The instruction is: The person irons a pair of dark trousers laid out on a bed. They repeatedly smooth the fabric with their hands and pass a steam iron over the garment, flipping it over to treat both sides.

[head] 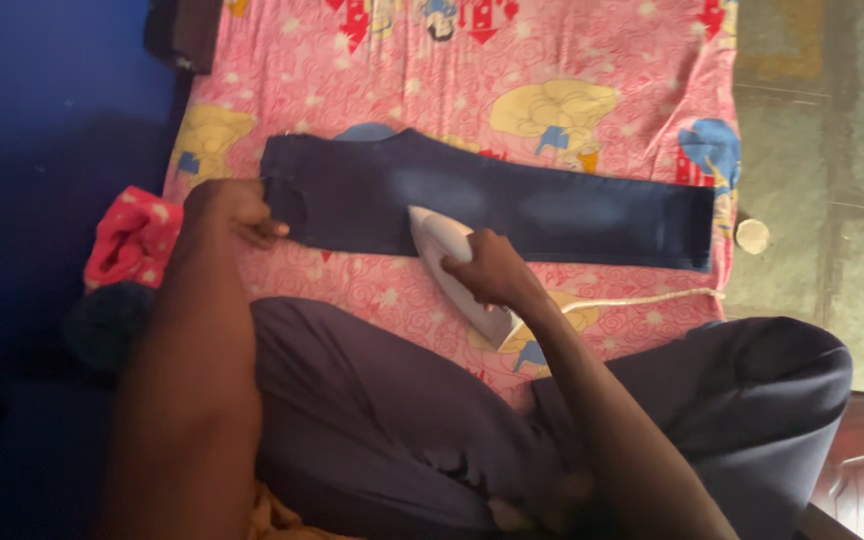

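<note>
Dark blue jeans [492, 205] are being laid flat across a pink patterned sheet [592, 60]; the waist end is being pinned down by the left hand [235, 212], fingers curled, while a white iron [452, 262] is being gripped by the right hand [487, 270] and pressed onto the cloth

A domestic setting is indicated: a pink cartoon-printed sheet [572, 60] is spread over a bare tiled floor [832, 200] as an ironing surface, where dark trousers [512, 205] are laid flat.
</note>
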